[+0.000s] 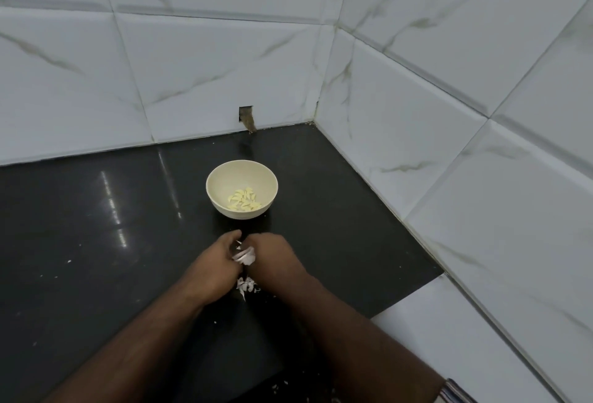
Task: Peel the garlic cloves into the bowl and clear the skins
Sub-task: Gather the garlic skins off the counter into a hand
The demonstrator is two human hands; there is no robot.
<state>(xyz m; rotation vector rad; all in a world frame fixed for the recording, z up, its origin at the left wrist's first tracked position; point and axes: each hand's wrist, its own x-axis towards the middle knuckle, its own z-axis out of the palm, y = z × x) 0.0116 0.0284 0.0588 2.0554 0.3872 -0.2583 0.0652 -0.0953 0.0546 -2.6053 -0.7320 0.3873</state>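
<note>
Where the two hands meet over the dark worktop point(96, 210), the following is observed.

Left hand: the left hand point(213, 263) has its fingers curled inward and grips the left side of a bunch of garlic skins point(244, 255).
Right hand: the right hand point(276, 258) has its fingers curled inward against the right side of the same bunch; the hands nearly touch.
Bowl: a cream bowl point(224, 178) stands on the worktop just beyond the hands, apart from them.
Peeled cloves: pale yellow peeled cloves point(244, 199) lie in the bottom of the bowl, toward its near right side.
Loose skins: a small heap of loose skins point(245, 285) lies on the worktop beneath the wrists; further white scraps point(276, 387) lie near the lower frame edge.
Surroundings: white marbled wall tiles point(449, 113) close the corner behind and to the right; a small rectangular wall opening point(246, 117) sits just above the worktop behind the bowl.
Obstruction: both forearms cover the near worktop centre.
Hidden: the fingertips are concealed behind the backs of the hands; whether an unpeeled clove is inside the bunch cannot be told.
Cut off: a striped object point(455, 393) at the lower right edge is too cropped to identify.
</note>
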